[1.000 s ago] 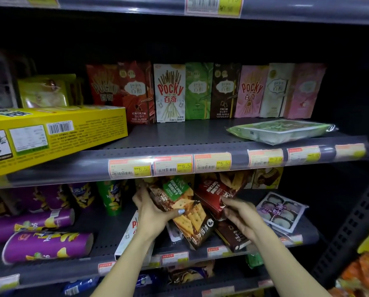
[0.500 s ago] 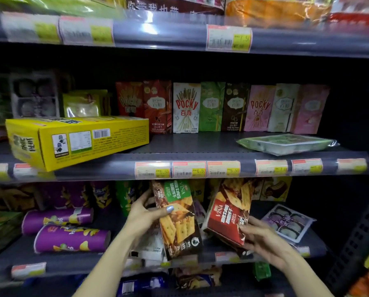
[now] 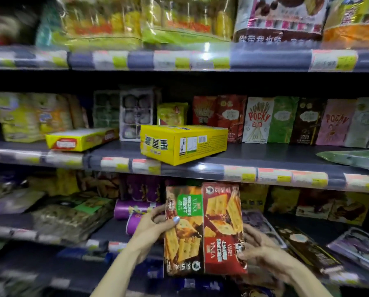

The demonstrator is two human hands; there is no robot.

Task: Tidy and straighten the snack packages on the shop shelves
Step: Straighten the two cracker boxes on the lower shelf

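Two cracker boxes stand upright side by side in front of the lower shelf. My left hand (image 3: 152, 227) grips the brown box with the green label (image 3: 182, 239), thumb across its front. My right hand (image 3: 257, 250) holds the red cracker box (image 3: 222, 230) at its lower right edge, fingers curled behind it. The two boxes touch along their long sides. A large yellow box (image 3: 183, 144) lies skewed on the middle shelf (image 3: 200, 169), one corner over the edge. A flat yellow box (image 3: 80, 139) lies to its left.
Pocky boxes (image 3: 257, 121) stand in a row at the back of the middle shelf. A green packet (image 3: 350, 159) lies flat at the right. Purple tubes (image 3: 134, 211) lie on the lower shelf behind my left hand. Dark trays (image 3: 307, 247) lie at the lower right. Bagged snacks (image 3: 179, 20) fill the top shelf.
Both hands lifted the two cracker boxes off the lower shelf, stood them upright and brought them together. The view swung up and to the left.
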